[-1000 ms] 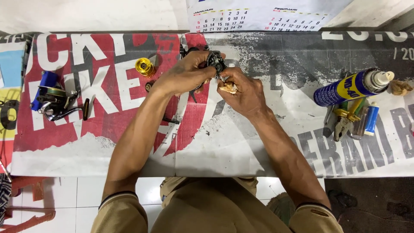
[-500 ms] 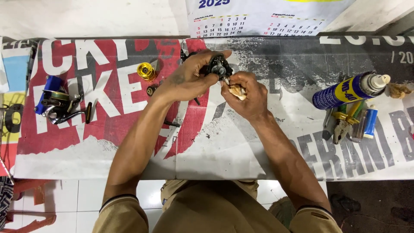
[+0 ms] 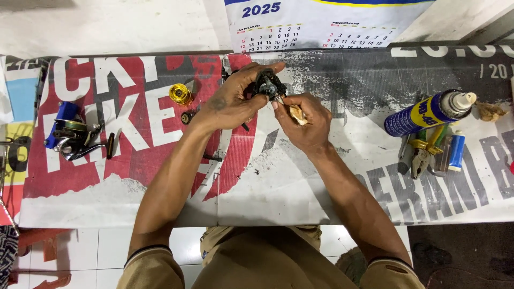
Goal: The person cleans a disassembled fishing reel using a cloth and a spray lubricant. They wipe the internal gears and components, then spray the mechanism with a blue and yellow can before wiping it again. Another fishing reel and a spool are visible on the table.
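**Both hands on a small reel body over the printed surface**

I see my left hand curled around a small dark fishing reel body, thumb stretched over its top and fingers wrapped behind it, holding it up off the surface. My right hand sits just right of the reel, fingers pressed together on a screwdriver with a pale wooden handle; its thin tip points up and left into the reel body, touching it just beside the left thumb.

Left of my left hand, near its knuckles, a gold spool stands on the surface, and a small dark round part lies just below it, close to the left wrist. A short dark pin or screw lies beside the left forearm. Well out to the left of that hand, a spinning reel with a blue spool lies on its side.

Well apart to the right of my right hand lies a blue spray can with a white cap, tilted. Just below it I see pliers with yellow-green handles and a small blue tube. Beyond both hands, a wall calendar rests at the surface's far edge.
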